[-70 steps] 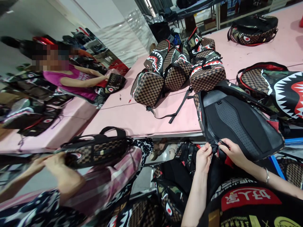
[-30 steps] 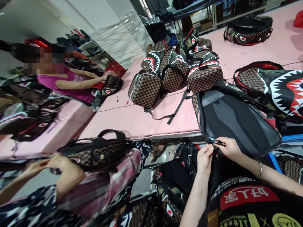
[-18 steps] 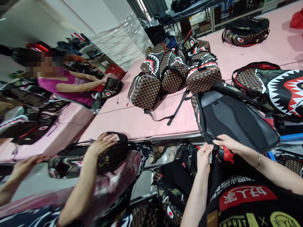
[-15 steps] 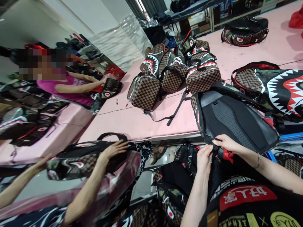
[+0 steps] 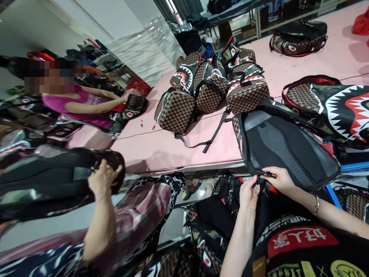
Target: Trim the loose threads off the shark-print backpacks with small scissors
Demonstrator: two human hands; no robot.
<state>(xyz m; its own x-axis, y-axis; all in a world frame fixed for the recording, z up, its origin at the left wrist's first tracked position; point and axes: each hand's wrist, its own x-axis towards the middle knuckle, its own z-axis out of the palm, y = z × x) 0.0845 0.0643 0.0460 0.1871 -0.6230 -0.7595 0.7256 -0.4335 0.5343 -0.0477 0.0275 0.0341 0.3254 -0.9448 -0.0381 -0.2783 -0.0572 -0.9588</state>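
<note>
A checkered backpack (image 5: 284, 142) lies with its dark padded back panel facing up at the table's near edge. At its lower left corner my left hand (image 5: 248, 193) is closed, pinching the end of a black strap; the fingertips partly hide it. Close beside it, my right hand (image 5: 279, 180) is closed round a small dark tool (image 5: 267, 174) that looks like thread snips, its tip pointing left at the strap. Red material (image 5: 272, 189) shows just under my right hand.
Several checkered backpacks (image 5: 175, 111) with shark-mouth prints stand grouped on the pink table (image 5: 161, 150). Another backpack (image 5: 348, 111) lies at right. More bags (image 5: 206, 246) are piled below. At left, a co-worker's hand (image 5: 102, 179) holds a backpack (image 5: 57, 181); a second person works beyond.
My right hand has turned slightly, and the tool shows more along its length. My left hand stays at the strap. The nearby co-worker has turned their backpack so its back panel shows.
</note>
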